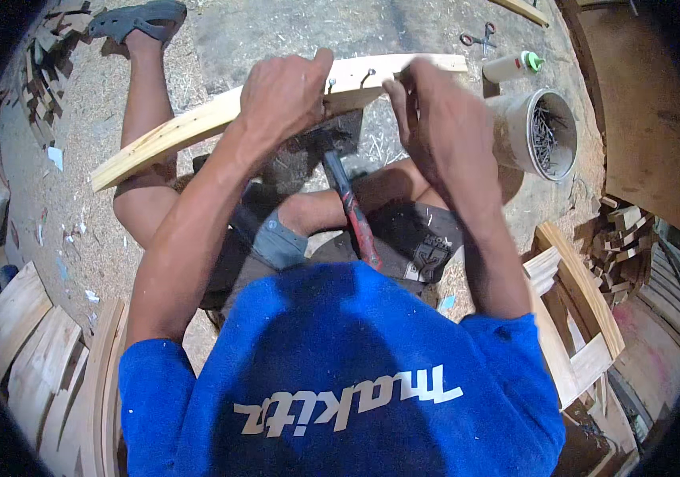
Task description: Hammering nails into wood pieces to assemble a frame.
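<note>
A long, slightly curved strip of pale wood [197, 119] lies across in front of me, over my left leg. My left hand [282, 91] is closed over its middle, thumb raised. Two nails stick up from the wood just right of that hand; the nearer to my right hand is a bent-looking nail [368, 77]. My right hand [439, 111], a little blurred, is beside the strip's right part with its fingers curled together; what they hold, if anything, is hidden. Between my legs rests a hammer [348, 199] with a red and black handle, its head in shadow below the wood.
To the right stands a round bucket [515, 131] of nails. Beyond it are a white bottle with a green cap [512, 67] and scissors [479, 36]. A wooden frame [578, 318] leans at the lower right; curved wood pieces [38, 350] lie lower left. Sawdust and scraps cover the floor.
</note>
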